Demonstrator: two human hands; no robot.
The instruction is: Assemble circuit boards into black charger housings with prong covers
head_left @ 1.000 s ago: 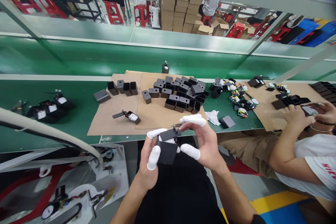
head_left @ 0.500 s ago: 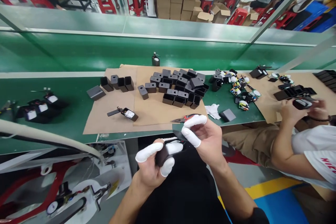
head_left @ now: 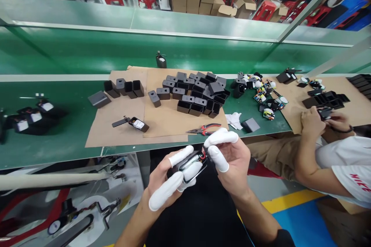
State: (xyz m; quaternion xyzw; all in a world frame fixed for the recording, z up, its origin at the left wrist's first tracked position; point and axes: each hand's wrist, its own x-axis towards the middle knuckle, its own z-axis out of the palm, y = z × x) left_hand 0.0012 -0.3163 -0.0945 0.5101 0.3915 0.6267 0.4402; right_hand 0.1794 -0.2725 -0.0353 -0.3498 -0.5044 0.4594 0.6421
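Note:
Over my lap, my left hand (head_left: 168,177) is closed around a black plastic housing (head_left: 189,164). The housing lies tilted, with a white rounded part and red wires showing at its open side. White finger cots cover several fingertips on both hands. My right hand (head_left: 230,154) pinches the wired end of the housing, at a small black plate mostly hidden by the fingertips. Just beyond my hands, red-handled pliers (head_left: 204,129) lie on the table edge. A similar unit (head_left: 137,124) with a black strip hanging out by wires lies on the cardboard.
Many empty black housings (head_left: 197,92) crowd the cardboard sheet (head_left: 162,123). Wired assemblies (head_left: 268,96), a white cloth (head_left: 234,120) and a grey block (head_left: 251,125) lie to the right. Filled units (head_left: 34,117) sit far left. A co-worker's hands (head_left: 315,121) work at the right.
The housing has been turned in my left hand, so its white part and red wires now face up. The black plate in my right hand has swung mostly out of sight.

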